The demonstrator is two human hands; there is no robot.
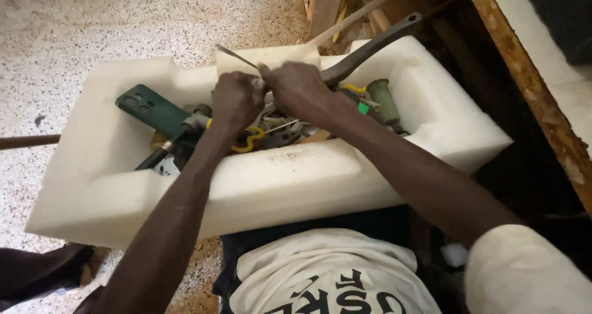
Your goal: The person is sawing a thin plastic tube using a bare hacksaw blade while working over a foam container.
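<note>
Both hands meet over white foam tray [296, 184]. Left hand [236, 99] grip clamped on thin metal blade [236, 56], pointing 10 o'clock. Right hand [299, 89] pinches it too, apparently. Green phone [151, 109] at 9 o'clock.

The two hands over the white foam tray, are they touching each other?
Touching. The head view shows the left hand and right hand pressed together at the fingertips above the foam tray, no gap visible between them.

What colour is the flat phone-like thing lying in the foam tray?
Dark green phone-like thing, seen best in the head view.
</note>
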